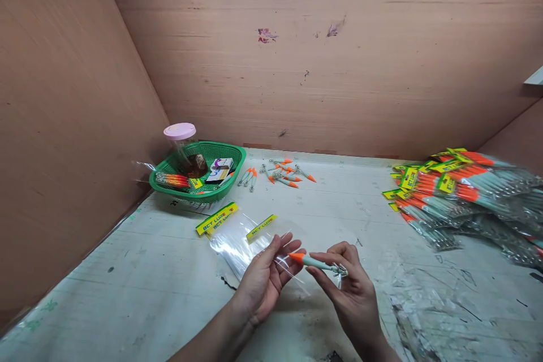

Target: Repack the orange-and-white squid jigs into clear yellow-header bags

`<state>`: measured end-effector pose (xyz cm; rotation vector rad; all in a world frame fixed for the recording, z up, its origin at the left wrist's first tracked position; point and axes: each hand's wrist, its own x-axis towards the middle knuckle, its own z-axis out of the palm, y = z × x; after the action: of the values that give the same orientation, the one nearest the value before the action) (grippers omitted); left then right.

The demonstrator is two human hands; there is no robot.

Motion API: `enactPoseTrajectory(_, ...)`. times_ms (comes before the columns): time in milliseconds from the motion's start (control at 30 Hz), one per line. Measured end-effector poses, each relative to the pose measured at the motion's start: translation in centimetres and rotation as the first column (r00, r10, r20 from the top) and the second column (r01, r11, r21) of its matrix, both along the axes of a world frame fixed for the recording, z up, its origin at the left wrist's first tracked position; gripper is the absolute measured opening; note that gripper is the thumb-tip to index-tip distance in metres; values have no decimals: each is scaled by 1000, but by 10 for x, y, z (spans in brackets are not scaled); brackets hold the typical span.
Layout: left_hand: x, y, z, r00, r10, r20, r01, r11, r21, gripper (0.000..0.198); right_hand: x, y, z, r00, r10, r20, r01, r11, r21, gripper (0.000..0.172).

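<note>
My right hand (354,288) pinches a squid lure (316,262) between thumb and fingers. The lure has an orange tip pointing left and a pale green body, with its wire hooks on the right. Palm up, my left hand (269,277) holds a clear plastic bag with its fingers half curled; a yellow BCT LURE label (261,228) shows just beyond them. The lure's tip is close to the left fingers; whether it touches the bag is unclear. Beyond the left hand lies a stack of clear bags (231,240) with yellow headers (217,218).
Several loose lures (286,172) lie toward the back. A green basket (240,161) at back left holds a pink-lidded jar (180,131), a small box and packed lures. Filled lure packs (470,186) are piled at right. Wooden walls (297,90) bound the table.
</note>
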<state>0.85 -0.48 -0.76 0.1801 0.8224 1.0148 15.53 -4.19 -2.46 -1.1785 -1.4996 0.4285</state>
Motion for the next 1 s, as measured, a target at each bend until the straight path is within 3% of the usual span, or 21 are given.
enactPoseTrajectory(133,4,-6,3,998,-51,24,52,999,-17,25,-5,-1,-5,1000,-17,-10,17,999,-30,13)
enactPoseTrajectory(267,4,-6,3,1000,-8,24,9,999,-45,32,-2,-2,-4,998,-55,-6,55,998,-32,14)
enactPoseTrajectory(400,4,-6,3,999,-31,39,30,999,19,28,1,0,-4,992,-76,100,78,997,-22,15)
enactPoseTrajectory(567,6,-8,-4,1000,-21,9,21,1000,-13,26,-3,0,-6,970,38,238,2,986,-168,22)
enactPoseTrajectory(700,5,-2,-9,999,46,-8,-47,997,-65,22,7,-2,0,972,145,186,-102,969,-223,42)
enactPoseTrajectory(867,0,1,-7,1000,22,-5,-22,1000,-17,33,25,1,15,942,286,177,-257,951,-170,14)
enactPoseTrajectory(1000,-2,2,0,997,-57,45,55,997,55,42,27,2,18,913,270,305,-252,963,-97,13)
